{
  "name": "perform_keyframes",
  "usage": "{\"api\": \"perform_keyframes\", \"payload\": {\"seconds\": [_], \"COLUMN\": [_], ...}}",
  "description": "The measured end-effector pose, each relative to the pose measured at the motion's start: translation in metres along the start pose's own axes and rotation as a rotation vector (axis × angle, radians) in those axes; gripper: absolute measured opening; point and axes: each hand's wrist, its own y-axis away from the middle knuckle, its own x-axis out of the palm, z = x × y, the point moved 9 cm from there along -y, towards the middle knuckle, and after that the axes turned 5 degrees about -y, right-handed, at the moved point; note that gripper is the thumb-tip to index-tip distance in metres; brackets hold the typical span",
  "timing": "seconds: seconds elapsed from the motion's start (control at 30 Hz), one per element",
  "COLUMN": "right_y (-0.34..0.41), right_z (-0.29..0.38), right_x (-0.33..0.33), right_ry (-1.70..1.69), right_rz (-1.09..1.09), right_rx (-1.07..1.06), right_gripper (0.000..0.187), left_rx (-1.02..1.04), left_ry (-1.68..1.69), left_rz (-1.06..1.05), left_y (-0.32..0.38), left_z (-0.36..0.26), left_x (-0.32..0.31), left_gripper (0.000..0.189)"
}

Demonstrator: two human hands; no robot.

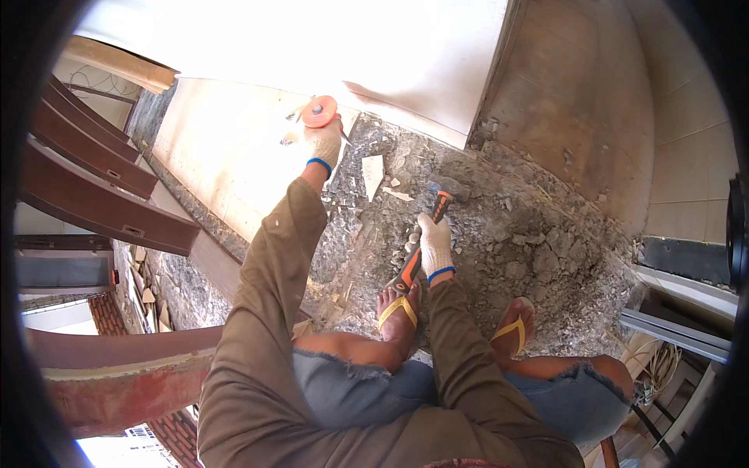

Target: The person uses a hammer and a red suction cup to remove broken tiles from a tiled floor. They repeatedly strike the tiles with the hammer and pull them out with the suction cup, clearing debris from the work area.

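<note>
My left hand [323,142], in a white knit glove with a blue cuff, grips a chisel with a round orange hand guard [319,111]. The tool's metal shaft points down by the edge of the pale floor tiles [216,140]. My right hand [436,241], gloved alike, is closed around the black-and-orange handle of a hammer [449,188]. Its head lies low over the broken floor, and the handle's end is close to my left foot. Between the hands, broken tile pieces [373,175] lie on rough grey mortar.
Loose rubble [535,257] lies right of the hammer. A white panel or slab [409,52] with a sharp corner stands ahead. Brown frames [111,199] are at the left, with stacked tile shards [148,295] beyond. Metal rails [673,336] and coiled cable [661,365] are at the right.
</note>
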Motion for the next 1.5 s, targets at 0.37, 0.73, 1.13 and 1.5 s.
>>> {"api": "perform_keyframes", "payload": {"seconds": [0.37, 0.73, 1.13, 1.5], "right_y": [0.001, 0.003, 0.012, 0.028], "right_z": [0.002, 0.005, 0.015, 0.046], "right_x": [0.001, 0.003, -0.001, -0.017], "right_ry": [-0.041, -0.093, -0.111, -0.103], "right_rz": [0.016, 0.019, 0.005, -0.078], "right_rx": [-0.029, -0.039, 0.019, -0.152], "right_gripper": [0.015, 0.015, 0.017, 0.021], "left_rx": [0.136, 0.057, 0.068, 0.73], "left_ry": [-0.481, -0.397, -0.288, -1.039], "left_rz": [0.257, 0.527, 0.568, 0.688], "left_y": [0.033, 0.081, 0.09, 0.121], "left_z": [-0.03, -0.025, -0.042, -0.009], "left_x": [0.025, 0.05, 0.073, 0.095], "left_gripper": [0.023, 0.025, 0.021, 0.036]}}
